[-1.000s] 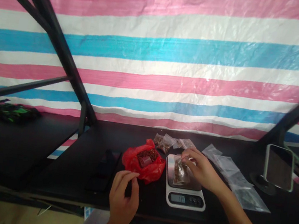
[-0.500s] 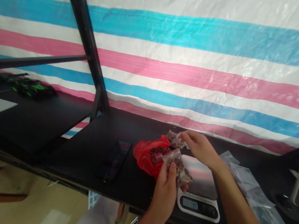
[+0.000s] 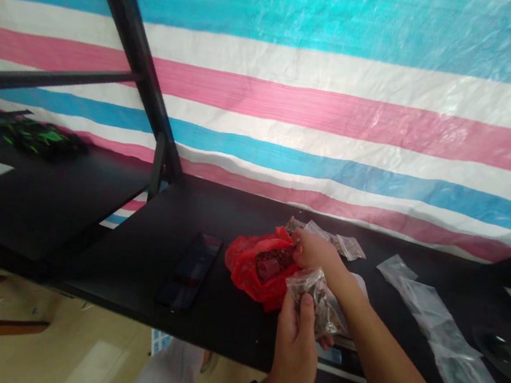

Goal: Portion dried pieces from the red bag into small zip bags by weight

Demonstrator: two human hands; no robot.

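My left hand (image 3: 296, 351) is closed on a small clear zip bag (image 3: 316, 300) with brown dried bits in it, held near the table's front. Fingers of my right hand (image 3: 320, 252) are pinched on the right rim of an open red plastic bag (image 3: 245, 263). Inside the red bag lie dark red dried pieces (image 3: 274, 256), with a small reddish see-through cup (image 3: 267, 269) on top. Below my hands is a kitchen scale (image 3: 360, 287), mostly hidden by them. Behind my right hand lie filled small zip bags (image 3: 350, 248), partly covered.
Flat clear bags (image 3: 436, 330) lie in a row at the right, beside a round-based stand (image 3: 498, 349). A dark phone (image 3: 188, 271) is left of the red bag. A slanted black frame post (image 3: 135, 65) stands at left, before a striped sheet (image 3: 297, 108).
My right hand has left the small filled bags at the back and come to the red bag's rim. My left hand, still with its zip bag, has shifted slightly right and nearer. The view has tilted down.
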